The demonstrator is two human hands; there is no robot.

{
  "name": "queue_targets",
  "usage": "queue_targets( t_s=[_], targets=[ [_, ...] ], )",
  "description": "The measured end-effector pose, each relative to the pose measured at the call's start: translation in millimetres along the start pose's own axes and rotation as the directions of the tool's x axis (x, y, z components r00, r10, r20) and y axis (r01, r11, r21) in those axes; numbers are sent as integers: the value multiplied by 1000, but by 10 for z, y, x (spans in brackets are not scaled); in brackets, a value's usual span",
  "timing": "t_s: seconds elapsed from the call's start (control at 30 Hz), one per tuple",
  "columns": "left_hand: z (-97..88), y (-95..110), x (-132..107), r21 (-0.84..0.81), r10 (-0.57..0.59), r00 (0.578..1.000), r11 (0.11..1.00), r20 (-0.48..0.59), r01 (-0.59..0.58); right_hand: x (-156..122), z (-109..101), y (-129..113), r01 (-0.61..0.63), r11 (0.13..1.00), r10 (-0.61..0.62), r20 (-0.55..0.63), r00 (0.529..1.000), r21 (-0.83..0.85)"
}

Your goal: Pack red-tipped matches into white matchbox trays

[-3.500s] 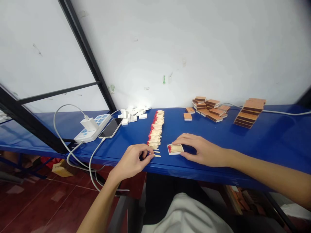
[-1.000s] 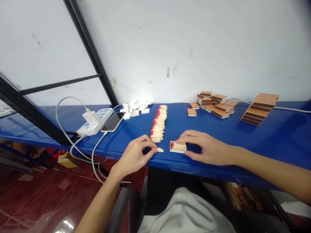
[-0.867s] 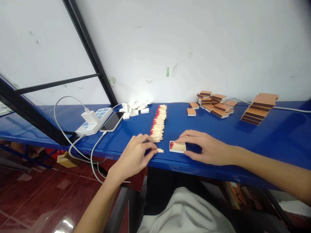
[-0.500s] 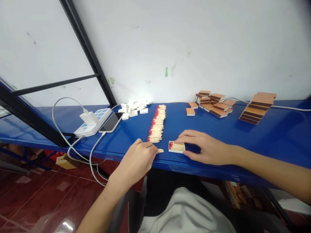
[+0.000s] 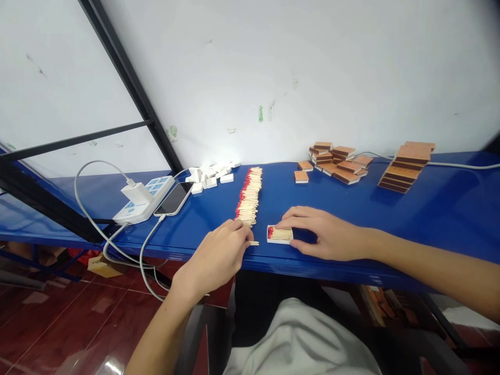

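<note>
"Matchbox tray (image 5: pixel 279 241): state its position and clearance."

"From my remote post I read it flat on the blue table (image 5: pixel 339 205), just behind the front edge (image 5: pixel 297 264), with a narrow bare strip between. Packed matches (image 5: pixel 282 234) lie inside, red heads to the left."

"Right hand (image 5: pixel 326 234) condition?"

"Grasping the tray: fingertips at the far rim, thumb at the near right corner. I see its left side unobstructed."

"Left hand (image 5: pixel 222 252) condition?"

"Fingers curled over loose matches (image 5: pixel 254 243), whose pale ends project toward the tray, a small gap short of it. Fingertips are hidden; I cannot tell whether they pinch the sticks."

"Room for movement?"

"Match row (image 5: pixel 249 197) directly behind the left hand limits rearward travel. To its right, I find open table from the tray to two single boxes (image 5: pixel 301 177). White trays (image 5: pixel 211 179) occupy the left rear; the box pile (image 5: pixel 346 166) and box stack (image 5: pixel 406 166), the right rear."
</note>
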State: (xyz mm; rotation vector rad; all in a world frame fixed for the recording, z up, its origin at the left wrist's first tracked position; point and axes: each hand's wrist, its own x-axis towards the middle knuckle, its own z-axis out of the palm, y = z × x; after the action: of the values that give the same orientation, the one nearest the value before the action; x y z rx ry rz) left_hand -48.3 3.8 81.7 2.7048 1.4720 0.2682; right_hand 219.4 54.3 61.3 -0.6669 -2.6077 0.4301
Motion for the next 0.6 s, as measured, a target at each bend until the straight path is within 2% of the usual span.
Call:
queue_targets(
  t_s=[0.2,0.4,0.6],
  targets=[
    [24,10,-49,124,73,997,990,-19,-70,5,1,-3,-1,1000,1,-15,1000,3],
    [52,78,-102,166,117,990,978,72,-128,0,3,11,6,1000,-6,1,1000,-21],
    [18,92,-54,138,161,985,976,62,-168,11,0,2,21,1000,-21,-10,1000,-23]
  ],
)
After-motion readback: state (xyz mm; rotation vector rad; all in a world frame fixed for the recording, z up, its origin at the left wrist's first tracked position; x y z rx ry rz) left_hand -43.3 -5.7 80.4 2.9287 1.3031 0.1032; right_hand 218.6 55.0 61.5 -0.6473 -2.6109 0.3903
